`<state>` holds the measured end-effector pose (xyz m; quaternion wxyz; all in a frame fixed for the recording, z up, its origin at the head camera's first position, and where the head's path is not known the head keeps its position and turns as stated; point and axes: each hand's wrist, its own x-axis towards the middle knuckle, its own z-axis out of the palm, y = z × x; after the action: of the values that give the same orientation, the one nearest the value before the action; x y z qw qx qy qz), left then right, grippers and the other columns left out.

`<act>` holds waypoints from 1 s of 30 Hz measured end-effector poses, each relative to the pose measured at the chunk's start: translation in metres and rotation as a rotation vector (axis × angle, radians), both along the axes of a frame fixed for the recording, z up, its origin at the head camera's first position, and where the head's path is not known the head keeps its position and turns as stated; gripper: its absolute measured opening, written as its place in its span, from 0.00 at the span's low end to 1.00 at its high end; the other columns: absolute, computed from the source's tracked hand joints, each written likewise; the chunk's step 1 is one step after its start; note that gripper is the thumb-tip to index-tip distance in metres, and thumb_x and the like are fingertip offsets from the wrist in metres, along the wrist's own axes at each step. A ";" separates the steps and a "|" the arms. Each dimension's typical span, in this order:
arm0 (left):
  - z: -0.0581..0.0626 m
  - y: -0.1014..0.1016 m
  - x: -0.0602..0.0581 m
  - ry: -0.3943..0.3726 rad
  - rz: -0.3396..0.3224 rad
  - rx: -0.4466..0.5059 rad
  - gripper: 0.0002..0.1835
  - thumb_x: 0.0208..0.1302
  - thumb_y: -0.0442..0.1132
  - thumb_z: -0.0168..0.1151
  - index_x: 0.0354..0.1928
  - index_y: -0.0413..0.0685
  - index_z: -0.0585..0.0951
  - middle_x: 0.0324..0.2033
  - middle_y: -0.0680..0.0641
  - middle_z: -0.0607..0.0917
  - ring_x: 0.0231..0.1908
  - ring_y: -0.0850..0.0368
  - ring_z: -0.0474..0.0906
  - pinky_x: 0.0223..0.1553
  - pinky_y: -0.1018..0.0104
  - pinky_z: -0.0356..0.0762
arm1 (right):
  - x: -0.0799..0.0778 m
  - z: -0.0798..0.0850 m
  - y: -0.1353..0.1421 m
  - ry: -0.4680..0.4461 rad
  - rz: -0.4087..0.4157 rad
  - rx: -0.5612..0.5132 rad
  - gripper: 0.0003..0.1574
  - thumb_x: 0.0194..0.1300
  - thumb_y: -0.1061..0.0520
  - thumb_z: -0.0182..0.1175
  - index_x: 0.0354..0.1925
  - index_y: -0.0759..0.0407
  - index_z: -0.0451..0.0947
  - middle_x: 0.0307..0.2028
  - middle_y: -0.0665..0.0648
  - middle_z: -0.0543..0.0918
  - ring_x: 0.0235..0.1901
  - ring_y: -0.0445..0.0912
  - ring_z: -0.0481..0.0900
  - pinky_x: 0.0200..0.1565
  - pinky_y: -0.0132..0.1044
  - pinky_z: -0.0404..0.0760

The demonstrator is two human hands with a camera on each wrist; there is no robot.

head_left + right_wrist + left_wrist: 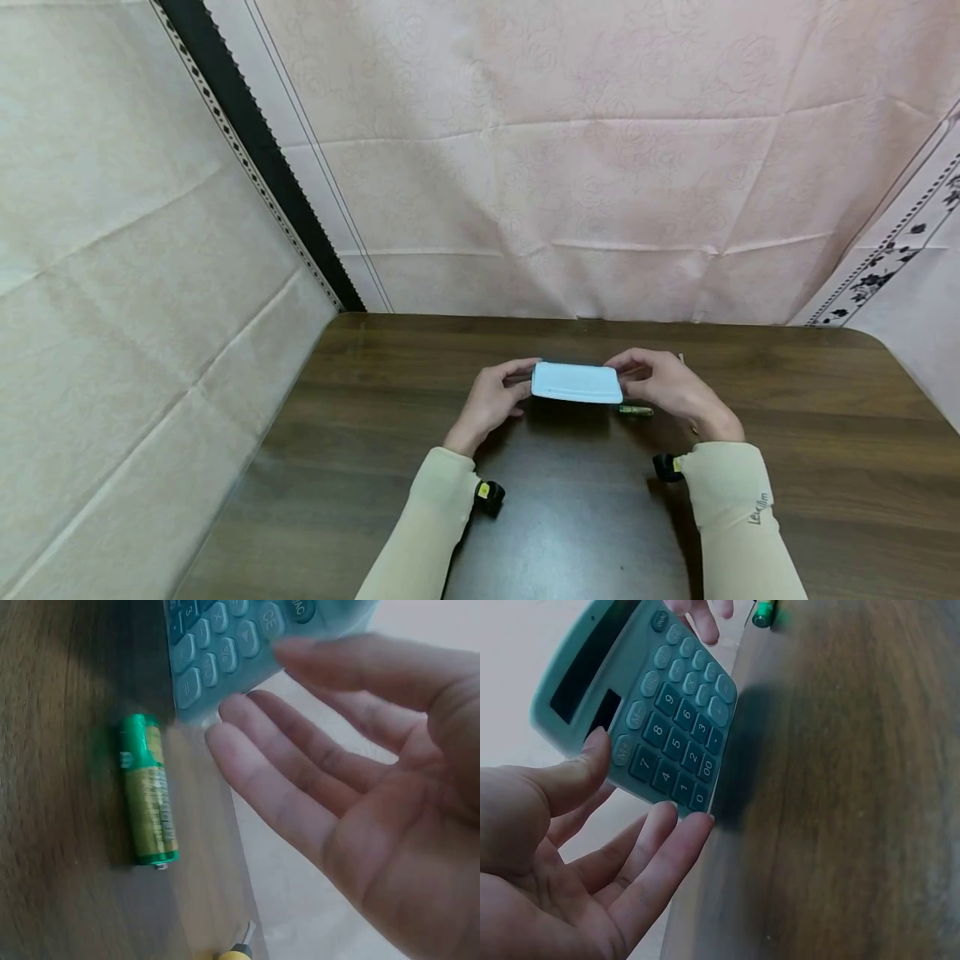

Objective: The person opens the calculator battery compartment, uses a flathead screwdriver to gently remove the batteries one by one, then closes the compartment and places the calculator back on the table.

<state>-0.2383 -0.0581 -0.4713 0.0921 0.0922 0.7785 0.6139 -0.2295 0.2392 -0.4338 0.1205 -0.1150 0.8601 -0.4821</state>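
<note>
A light blue calculator [576,382] is held up above the table between both hands, its plain back showing in the head view. My left hand [493,402] grips its left end; in the left wrist view the thumb lies on the face of the calculator [676,724], beside the display, with other fingers at the edge and behind. The right hand [663,385] holds the opposite end, thumb over the edge near the CE key in the right wrist view. Just below the right fingers, a green and gold battery [150,791] lies on the table.
The brown wooden table [360,467] ends at a back edge against a hanging pale cloth [600,183]. A screwdriver [236,952] with a yellow handle lies past the battery, mostly hidden by the right hand in the head view. Another cloth [135,292] hangs along the left side.
</note>
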 end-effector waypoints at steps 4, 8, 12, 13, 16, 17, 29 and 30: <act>0.001 0.001 0.000 0.035 0.017 -0.031 0.19 0.76 0.34 0.66 0.65 0.54 0.86 0.57 0.49 0.87 0.46 0.55 0.85 0.40 0.58 0.87 | 0.001 -0.001 0.002 0.017 0.015 -0.001 0.21 0.77 0.61 0.63 0.65 0.63 0.79 0.57 0.65 0.84 0.55 0.57 0.83 0.55 0.51 0.84; 0.000 0.001 0.001 0.066 0.021 -0.052 0.19 0.76 0.34 0.67 0.65 0.54 0.86 0.57 0.49 0.88 0.48 0.57 0.85 0.43 0.61 0.86 | 0.000 -0.004 0.002 0.017 0.017 -0.046 0.22 0.77 0.63 0.62 0.66 0.64 0.77 0.59 0.67 0.83 0.54 0.57 0.84 0.54 0.54 0.86; 0.000 0.000 0.000 0.096 0.013 -0.055 0.20 0.75 0.33 0.67 0.65 0.51 0.85 0.56 0.48 0.88 0.50 0.56 0.85 0.44 0.62 0.86 | -0.001 -0.009 0.003 0.026 0.024 -0.082 0.22 0.75 0.65 0.62 0.65 0.65 0.78 0.58 0.67 0.83 0.53 0.55 0.85 0.52 0.52 0.87; 0.000 0.000 0.000 0.100 0.012 -0.055 0.20 0.75 0.33 0.67 0.65 0.51 0.85 0.56 0.48 0.88 0.50 0.56 0.85 0.44 0.62 0.86 | -0.002 -0.011 0.003 0.027 0.029 -0.090 0.22 0.75 0.65 0.62 0.65 0.65 0.78 0.57 0.67 0.84 0.52 0.55 0.85 0.52 0.52 0.87; -0.002 0.000 -0.001 0.106 0.017 -0.053 0.20 0.75 0.31 0.67 0.65 0.51 0.86 0.55 0.47 0.88 0.50 0.55 0.86 0.43 0.60 0.86 | -0.005 -0.018 0.004 0.015 0.043 -0.123 0.22 0.73 0.67 0.62 0.63 0.64 0.79 0.55 0.65 0.85 0.50 0.54 0.85 0.51 0.50 0.86; -0.002 0.000 -0.001 0.106 0.019 -0.051 0.20 0.75 0.31 0.67 0.65 0.51 0.86 0.55 0.47 0.88 0.50 0.55 0.86 0.43 0.60 0.86 | -0.006 -0.021 0.004 0.013 0.048 -0.129 0.22 0.72 0.67 0.63 0.62 0.63 0.79 0.54 0.65 0.85 0.49 0.54 0.86 0.50 0.49 0.86; -0.004 -0.001 -0.002 0.122 0.019 -0.064 0.20 0.73 0.28 0.67 0.63 0.51 0.87 0.54 0.46 0.89 0.50 0.53 0.86 0.41 0.65 0.83 | -0.014 -0.040 0.006 0.042 0.058 -0.189 0.22 0.72 0.66 0.66 0.63 0.64 0.80 0.54 0.65 0.85 0.48 0.55 0.83 0.45 0.41 0.85; -0.005 -0.001 -0.002 0.118 0.019 -0.065 0.20 0.73 0.28 0.67 0.63 0.51 0.87 0.55 0.46 0.89 0.50 0.53 0.86 0.42 0.65 0.83 | -0.014 -0.040 0.006 0.039 0.058 -0.198 0.22 0.72 0.66 0.66 0.63 0.65 0.80 0.54 0.65 0.85 0.48 0.55 0.83 0.45 0.41 0.85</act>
<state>-0.2405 -0.0588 -0.4760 0.0432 0.1175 0.8030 0.5827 -0.2434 0.2450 -0.4742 0.1059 -0.1605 0.8069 -0.5586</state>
